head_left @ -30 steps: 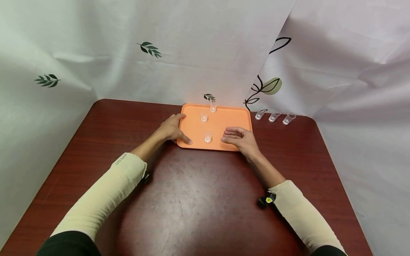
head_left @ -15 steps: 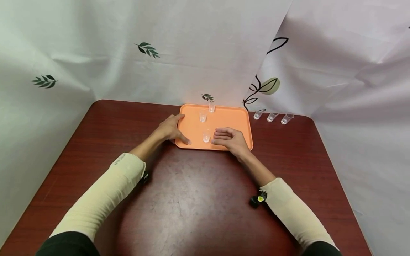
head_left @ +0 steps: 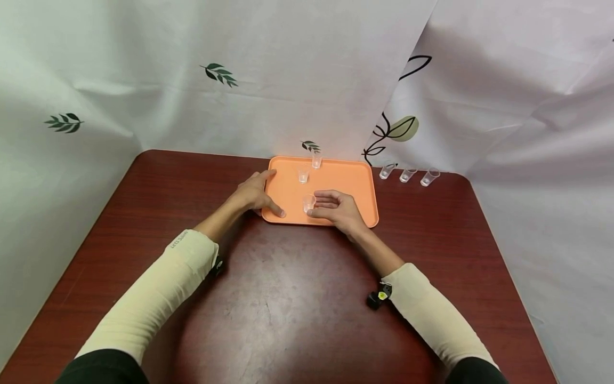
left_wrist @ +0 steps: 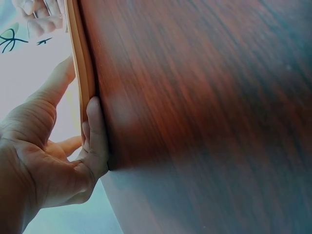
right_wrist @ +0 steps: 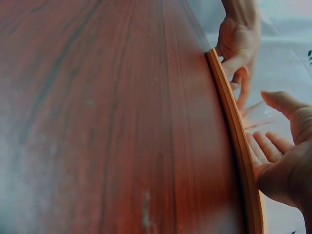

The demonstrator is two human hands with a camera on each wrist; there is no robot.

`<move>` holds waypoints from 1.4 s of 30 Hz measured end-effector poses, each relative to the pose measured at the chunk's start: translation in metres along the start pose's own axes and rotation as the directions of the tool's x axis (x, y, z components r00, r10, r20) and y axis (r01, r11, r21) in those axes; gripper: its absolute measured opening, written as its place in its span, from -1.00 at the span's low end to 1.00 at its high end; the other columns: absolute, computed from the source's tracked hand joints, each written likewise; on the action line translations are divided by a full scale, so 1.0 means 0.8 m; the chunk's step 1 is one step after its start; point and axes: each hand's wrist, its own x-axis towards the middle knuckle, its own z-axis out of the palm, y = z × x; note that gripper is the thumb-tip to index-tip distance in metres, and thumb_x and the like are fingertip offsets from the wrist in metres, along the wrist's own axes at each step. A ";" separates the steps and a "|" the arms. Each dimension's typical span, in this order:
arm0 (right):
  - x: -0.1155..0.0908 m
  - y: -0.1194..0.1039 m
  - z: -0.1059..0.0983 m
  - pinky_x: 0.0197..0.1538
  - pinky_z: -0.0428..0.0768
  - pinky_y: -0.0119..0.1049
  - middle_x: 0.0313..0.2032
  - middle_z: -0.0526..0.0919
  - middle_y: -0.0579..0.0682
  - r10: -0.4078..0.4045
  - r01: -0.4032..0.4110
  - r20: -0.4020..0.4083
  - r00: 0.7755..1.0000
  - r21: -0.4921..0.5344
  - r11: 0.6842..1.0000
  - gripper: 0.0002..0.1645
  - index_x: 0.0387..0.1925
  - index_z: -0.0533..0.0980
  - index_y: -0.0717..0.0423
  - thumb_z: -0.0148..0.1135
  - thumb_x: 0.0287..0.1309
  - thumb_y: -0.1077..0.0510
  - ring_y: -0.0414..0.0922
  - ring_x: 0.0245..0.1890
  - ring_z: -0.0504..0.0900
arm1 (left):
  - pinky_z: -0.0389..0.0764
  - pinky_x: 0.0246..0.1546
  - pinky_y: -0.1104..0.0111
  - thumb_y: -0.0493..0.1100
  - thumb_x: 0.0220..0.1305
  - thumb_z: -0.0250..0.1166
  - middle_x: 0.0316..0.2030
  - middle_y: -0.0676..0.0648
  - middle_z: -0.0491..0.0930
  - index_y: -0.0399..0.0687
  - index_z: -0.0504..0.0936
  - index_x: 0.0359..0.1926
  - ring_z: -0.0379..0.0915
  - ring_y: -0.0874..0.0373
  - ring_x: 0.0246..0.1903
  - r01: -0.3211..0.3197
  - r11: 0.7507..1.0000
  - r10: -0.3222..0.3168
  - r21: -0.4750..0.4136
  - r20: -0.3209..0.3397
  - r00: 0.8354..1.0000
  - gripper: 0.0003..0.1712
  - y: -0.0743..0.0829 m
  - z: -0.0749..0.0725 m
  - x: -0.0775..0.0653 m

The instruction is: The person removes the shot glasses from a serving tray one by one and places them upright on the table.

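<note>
In the head view an orange tray (head_left: pixel 342 176) lies at the table's far edge. My left hand (head_left: pixel 253 193) grips its left side, thumb over the near-left corner; the left wrist view has fingers (left_wrist: pixel 96 122) on the outer side of the rim. My right hand (head_left: pixel 339 212) reaches over the tray, thumb and fingers apart on either side of a small clear plastic cup (head_left: pixel 307 204). That gap between thumb and fingers also shows in the right wrist view. Farther back on the tray stand two more clear cups, one (head_left: pixel 303 175) nearer and one (head_left: pixel 316 160) by the back rim.
Three similar clear cups, the nearest to the tray (head_left: pixel 387 171) among them, stand in a row on the table right of the tray. A pale cloth wall (head_left: pixel 288 80) rises directly behind the dark red-brown table (head_left: pixel 278 298).
My right hand has moved left across the tray, from its right part to the front cup. My left hand keeps its grip on the tray, and the cups stay put.
</note>
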 end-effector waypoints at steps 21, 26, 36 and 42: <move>0.003 0.003 0.012 0.04 0.78 -0.50 0.21 0.82 0.29 -0.052 0.051 -0.021 0.998 -0.052 0.997 -0.43 0.33 0.71 0.27 0.60 0.30 0.35 -0.03 0.14 0.84 | 0.37 0.65 -0.21 0.33 -0.54 0.98 0.76 -0.26 0.18 0.21 0.09 0.84 0.27 -0.24 0.64 0.014 0.998 -0.016 0.059 0.028 0.999 0.90 -0.014 0.003 0.026; 0.001 0.003 0.011 0.02 0.77 -0.50 0.19 0.84 0.26 -0.057 0.056 -0.022 0.998 -0.055 0.997 -0.45 0.31 0.72 0.27 0.62 0.32 0.30 -0.05 0.13 0.86 | 0.44 0.61 -0.18 0.37 -0.64 0.99 0.73 -0.18 0.28 0.30 0.09 0.84 0.35 -0.22 0.58 0.032 0.998 -0.034 0.055 0.026 0.999 0.95 -0.027 0.009 0.043; -0.008 -0.001 -0.004 -0.01 0.80 -0.48 0.17 0.84 0.29 -0.051 0.050 -0.069 0.996 -0.018 0.999 -0.48 0.27 0.73 0.28 0.63 0.31 0.29 -0.21 0.01 0.87 | 0.43 0.61 -0.21 0.40 -0.63 0.99 0.74 -0.17 0.27 0.35 0.05 0.85 0.27 -0.25 0.65 0.044 0.997 -0.046 0.061 0.035 0.998 0.96 -0.029 0.010 0.047; -0.012 0.000 -0.019 -0.02 0.81 -0.48 0.13 0.86 0.26 -0.048 0.051 -0.102 0.994 0.027 0.998 -0.49 0.25 0.73 0.31 0.63 0.30 0.33 -0.34 -0.08 0.87 | 0.46 0.59 -0.18 0.40 -0.65 0.99 0.74 -0.17 0.26 0.37 0.04 0.85 0.29 -0.23 0.63 0.051 0.997 -0.054 0.060 0.046 0.998 0.98 -0.030 0.009 0.049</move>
